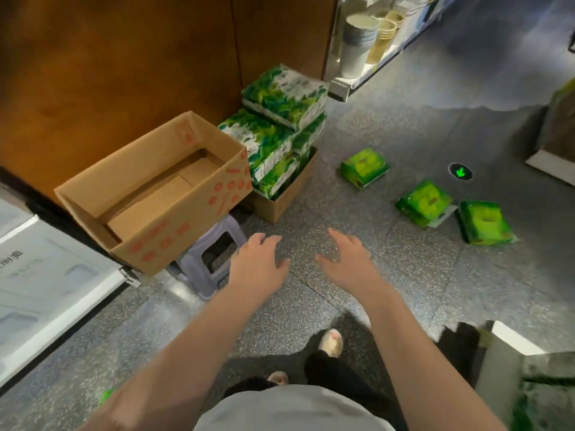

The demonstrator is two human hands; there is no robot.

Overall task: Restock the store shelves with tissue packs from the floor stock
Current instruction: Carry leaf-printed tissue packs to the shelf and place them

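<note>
Reach step: nothing picked up yet.
Left hand and right hand are held out empty, fingers spread, above bare floor. Three loose tissue packs are seen at 2 o'clock; stacked tissue bundles at 12, beside an empty box. Next move is judged a stoop and two-handed grab.

Both hands out over speckled floor, holding nothing: left hand, right hand, fingers loosely spread. Three green packs scattered on floor right. Empty box on stool; tissue stack behind, in second box.
</note>
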